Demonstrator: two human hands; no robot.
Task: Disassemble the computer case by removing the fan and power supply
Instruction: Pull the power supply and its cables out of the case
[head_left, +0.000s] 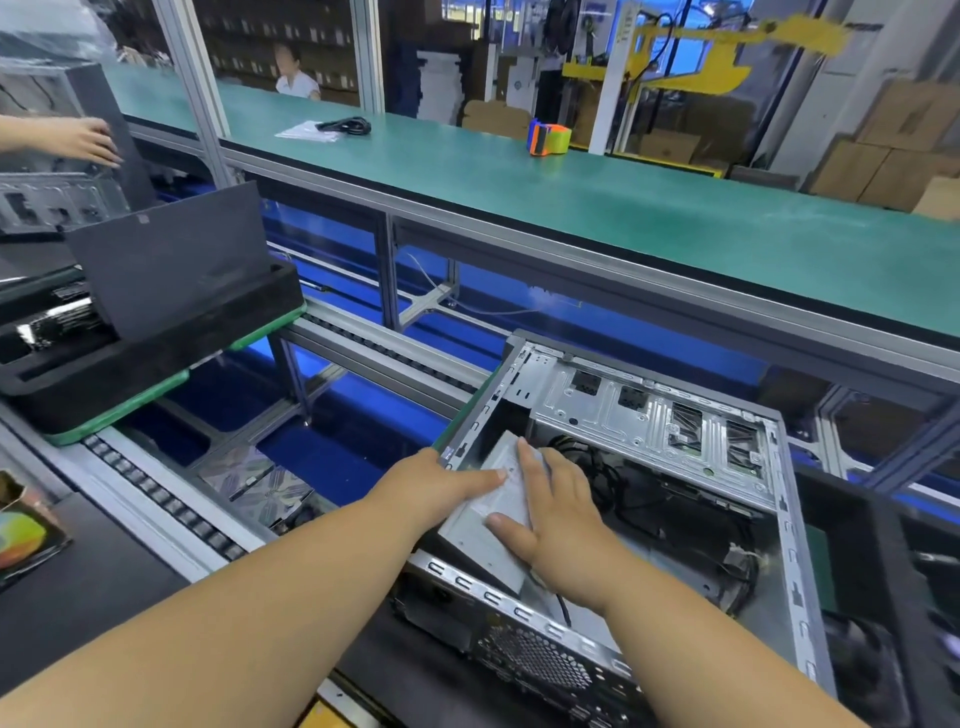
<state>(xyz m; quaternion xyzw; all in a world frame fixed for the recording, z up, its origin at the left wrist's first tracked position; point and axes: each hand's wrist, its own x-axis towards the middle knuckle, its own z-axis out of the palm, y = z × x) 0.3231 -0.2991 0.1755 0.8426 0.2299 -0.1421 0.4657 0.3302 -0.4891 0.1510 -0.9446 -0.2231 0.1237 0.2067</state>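
Observation:
An open computer case (789, 519) of bare grey metal lies on its side at the lower right. Inside its near left corner sits the silver power supply (480, 540), tilted. My left hand (441, 480) grips the supply's left edge, with the thumb lying across its top. My right hand (550, 512) rests flat on top of the supply, fingers spread and straight. Black cables (623, 488) trail from the supply into the case's dark interior. The case's perforated rear grille (535, 660) faces me. No fan is visible.
A roller conveyor (171, 509) runs past the case's left side. A black tray holding a dark panel (171, 260) sits at the left. Another person's hand (78, 140) touches a case at far left. A green bench (571, 192) behind carries a tape dispenser (548, 137) and cable (345, 124).

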